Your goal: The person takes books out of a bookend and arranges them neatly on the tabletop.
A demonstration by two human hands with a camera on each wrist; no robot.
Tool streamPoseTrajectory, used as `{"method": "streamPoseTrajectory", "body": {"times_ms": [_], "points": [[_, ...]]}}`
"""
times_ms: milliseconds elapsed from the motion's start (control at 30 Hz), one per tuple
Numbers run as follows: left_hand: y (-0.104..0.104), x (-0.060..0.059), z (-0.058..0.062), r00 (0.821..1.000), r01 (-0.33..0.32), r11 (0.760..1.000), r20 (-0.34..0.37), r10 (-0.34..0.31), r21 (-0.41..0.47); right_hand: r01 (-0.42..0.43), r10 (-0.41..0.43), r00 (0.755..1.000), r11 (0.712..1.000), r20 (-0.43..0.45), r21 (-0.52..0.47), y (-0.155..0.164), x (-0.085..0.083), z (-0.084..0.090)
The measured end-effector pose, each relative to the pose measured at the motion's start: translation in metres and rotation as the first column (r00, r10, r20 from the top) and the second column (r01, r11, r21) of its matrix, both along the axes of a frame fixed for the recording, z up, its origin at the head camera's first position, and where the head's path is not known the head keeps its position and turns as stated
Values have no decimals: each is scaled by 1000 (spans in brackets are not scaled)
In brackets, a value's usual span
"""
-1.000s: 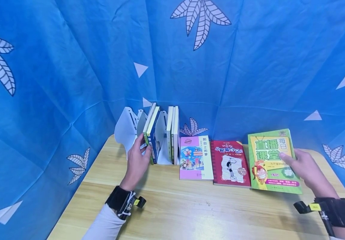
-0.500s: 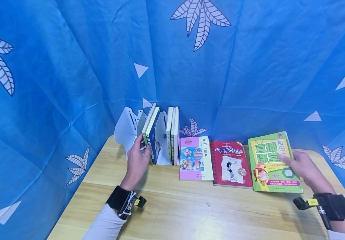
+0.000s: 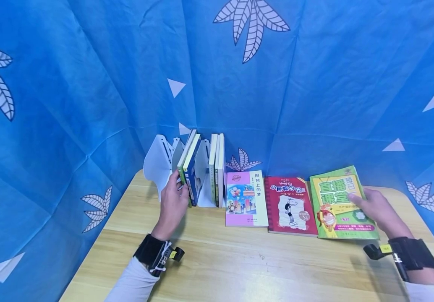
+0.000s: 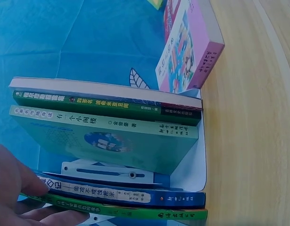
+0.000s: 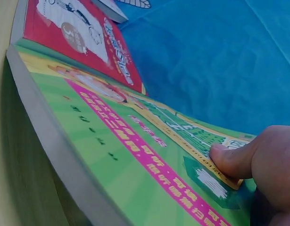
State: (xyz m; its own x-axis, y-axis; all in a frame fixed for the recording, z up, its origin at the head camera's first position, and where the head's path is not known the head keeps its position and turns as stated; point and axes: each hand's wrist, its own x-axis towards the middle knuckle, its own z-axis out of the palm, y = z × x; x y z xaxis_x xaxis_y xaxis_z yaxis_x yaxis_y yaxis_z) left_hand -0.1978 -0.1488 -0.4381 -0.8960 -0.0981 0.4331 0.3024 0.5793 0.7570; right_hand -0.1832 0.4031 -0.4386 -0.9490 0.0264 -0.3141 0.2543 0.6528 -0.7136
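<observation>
The large green paperback with yellow title panel [image 3: 339,203] is gripped at its right edge by the right hand [image 3: 377,209], the thumb [image 5: 236,157] pressed flat on the cover and the other fingers hidden beneath. In the right wrist view the near corner is seen raised off the pale wooden tabletop [image 3: 239,264], so the book hangs from one edge; a slip or a sagging, bent cover could be caused by so shallow a pinch. Its left edge lies just beside the red paperback with a cartoon figure [image 3: 290,205], which could be nudged against the pink-bordered book [image 3: 246,199].

The leaning green-spined and blue-spined books [image 4: 135,205] in the white metal book rack [image 3: 156,161] are steadied by the left hand [image 3: 173,203], fingers laid against them. Were that support eased, they could be tipped over toward the rack's open left side.
</observation>
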Motion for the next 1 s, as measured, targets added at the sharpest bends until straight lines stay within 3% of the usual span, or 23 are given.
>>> {"method": "streamPoseTrajectory", "body": {"times_ms": [333, 533, 1000], "points": [[0, -1, 0, 1000, -15, 1000, -20, 15, -10, -9, 7, 999, 999, 38, 40, 0, -11, -7], [2, -3, -2, 996, -54, 998, -70, 51, -38, -6, 3, 998, 999, 60, 50, 1, -14, -12], [4, -7, -6, 986, -123, 991, -116, 116, -55, -21, 15, 999, 989, 41, 148, -3, -18, -20]]}}
